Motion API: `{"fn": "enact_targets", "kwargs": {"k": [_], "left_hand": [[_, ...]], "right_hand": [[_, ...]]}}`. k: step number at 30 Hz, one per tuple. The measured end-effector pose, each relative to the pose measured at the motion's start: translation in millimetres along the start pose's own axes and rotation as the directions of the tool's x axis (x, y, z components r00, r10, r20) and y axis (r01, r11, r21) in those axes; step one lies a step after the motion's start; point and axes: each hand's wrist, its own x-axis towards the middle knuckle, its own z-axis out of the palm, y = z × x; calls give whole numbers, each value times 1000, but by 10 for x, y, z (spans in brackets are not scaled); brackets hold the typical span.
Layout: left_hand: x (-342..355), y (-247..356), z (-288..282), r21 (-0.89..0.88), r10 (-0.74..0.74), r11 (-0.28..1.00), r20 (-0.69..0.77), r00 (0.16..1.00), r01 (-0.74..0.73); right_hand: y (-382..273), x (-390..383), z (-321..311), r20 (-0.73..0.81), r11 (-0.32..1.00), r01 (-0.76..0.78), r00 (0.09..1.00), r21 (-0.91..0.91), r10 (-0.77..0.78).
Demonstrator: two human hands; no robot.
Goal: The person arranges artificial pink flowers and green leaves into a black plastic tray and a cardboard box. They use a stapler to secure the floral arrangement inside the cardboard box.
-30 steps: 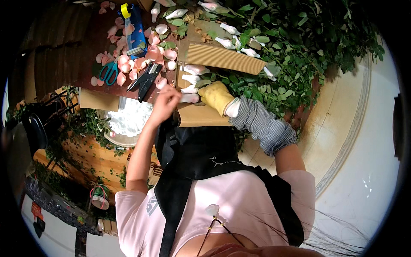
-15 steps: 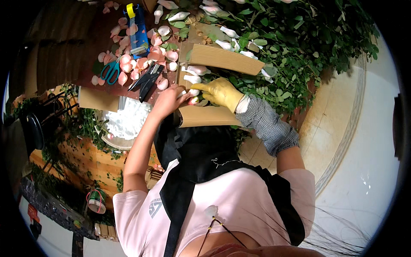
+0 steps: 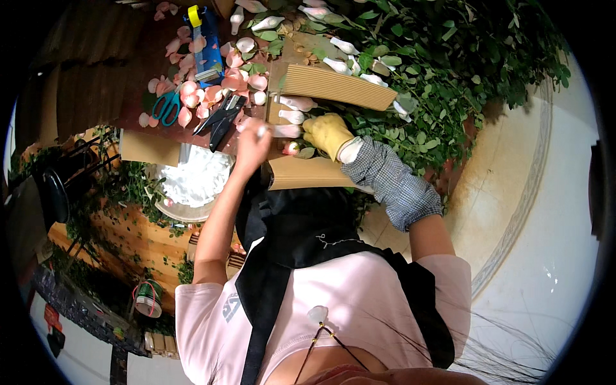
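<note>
"Just on your side of the corrugated strip [image 3: 340, 88], the white-sleeved bud [image 3: 287, 131] lies between your 2 hands. How do they stand?"

"Your bare left hand [image 3: 254, 138] is at its left end, fingers curled but blurred, so I cannot tell if they pinch. Your gloved right hand [image 3: 326, 136] is at its right end, fingers bent together; what they grip is hidden."

"And how do you do this well?"

"I'd steady the right end with your glove and keep your left fingertips light, working along the bud's length so you don't crush it."

"What can you count?"

"On your side of the strip, 3 sleeved buds you can tell apart, this included, and 1 uncovered bud [image 3: 291, 148]. Left of the strip, 1 pair of teal scissors [image 3: 167, 104], 1 black-handled tool [image 3: 221, 133] and 1 blue tape dispenser [image 3: 212, 46]; the petals [image 3: 190, 95] there overlap too much to count. Right of the strip, the leafy stems [image 3: 443, 122] are too tangled for you to number."
</note>
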Motion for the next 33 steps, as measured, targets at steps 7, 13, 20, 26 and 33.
{"fn": "enact_targets", "kwargs": {"k": [7,13,20,26,33], "left_hand": [[15,137,-282,-10,-57,998,-57,997,56],[259,441,214,498,146,845,137,980,-195],[252,180,-285,68,-93,990,-354,931,125],[338,248,-132,235,-134,967,150,980,96],[505,463,350,433,-55,901,72,996,18]], "right_hand": [[42,-392,-329,-236,946,115,971,304,-42],[72,-4,43,-190,995,-67,980,-76,52],[158,-30,174,-238,994,-111,965,6,109],[-76,-264,-300,-193,962,-207,966,-179,172],[82,-91,-47,-366,968,-210,919,-138,147]]}}
